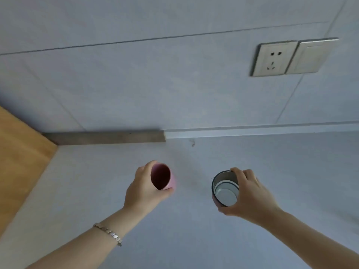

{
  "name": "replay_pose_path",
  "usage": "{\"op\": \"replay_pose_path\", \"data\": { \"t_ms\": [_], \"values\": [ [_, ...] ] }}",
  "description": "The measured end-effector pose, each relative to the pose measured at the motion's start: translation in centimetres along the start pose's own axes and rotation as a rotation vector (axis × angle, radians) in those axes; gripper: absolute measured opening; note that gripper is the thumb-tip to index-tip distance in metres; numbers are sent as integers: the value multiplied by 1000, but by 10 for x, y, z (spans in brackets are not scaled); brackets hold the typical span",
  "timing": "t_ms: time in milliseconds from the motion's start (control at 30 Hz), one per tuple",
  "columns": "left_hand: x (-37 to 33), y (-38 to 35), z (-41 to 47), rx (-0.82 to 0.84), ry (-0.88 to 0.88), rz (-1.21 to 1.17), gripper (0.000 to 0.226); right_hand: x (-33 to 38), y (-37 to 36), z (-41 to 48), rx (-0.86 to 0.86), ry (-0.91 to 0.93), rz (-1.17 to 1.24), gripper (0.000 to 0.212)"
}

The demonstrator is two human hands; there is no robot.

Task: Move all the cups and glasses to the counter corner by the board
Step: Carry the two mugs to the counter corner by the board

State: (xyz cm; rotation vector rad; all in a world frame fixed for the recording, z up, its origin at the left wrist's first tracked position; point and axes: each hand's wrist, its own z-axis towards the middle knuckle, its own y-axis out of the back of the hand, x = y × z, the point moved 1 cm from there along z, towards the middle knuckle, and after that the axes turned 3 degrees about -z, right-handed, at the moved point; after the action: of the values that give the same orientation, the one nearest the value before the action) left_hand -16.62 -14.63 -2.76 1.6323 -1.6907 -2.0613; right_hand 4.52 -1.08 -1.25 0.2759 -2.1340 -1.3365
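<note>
My left hand [144, 188] grips a pink cup [162, 176] from its left side, its mouth facing me, dark inside. My right hand [248, 193] wraps around a metal-lined cup [225, 188] with a dark pinkish outside and a pale bottom. Both cups are over the pale grey counter [194, 230], about an arm's width apart. Whether they rest on the counter or hang just above it I cannot tell. The wooden board [21, 164] lies at the left, and the corner beside it is beyond the pink cup.
A grey strip [104, 137] runs along the foot of the tiled wall [155, 84] behind the cups. A wall socket [274, 59] and a switch plate [308, 56] sit at the upper right. A bracelet is on my left wrist.
</note>
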Motion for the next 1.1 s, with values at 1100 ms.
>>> {"op": "replay_pose_path", "data": {
  "t_ms": [1100],
  "values": [
    [315, 259, 231, -251, 295, -122, 87, 459, -180, 186, 90, 166, 52, 101]
  ]
}}
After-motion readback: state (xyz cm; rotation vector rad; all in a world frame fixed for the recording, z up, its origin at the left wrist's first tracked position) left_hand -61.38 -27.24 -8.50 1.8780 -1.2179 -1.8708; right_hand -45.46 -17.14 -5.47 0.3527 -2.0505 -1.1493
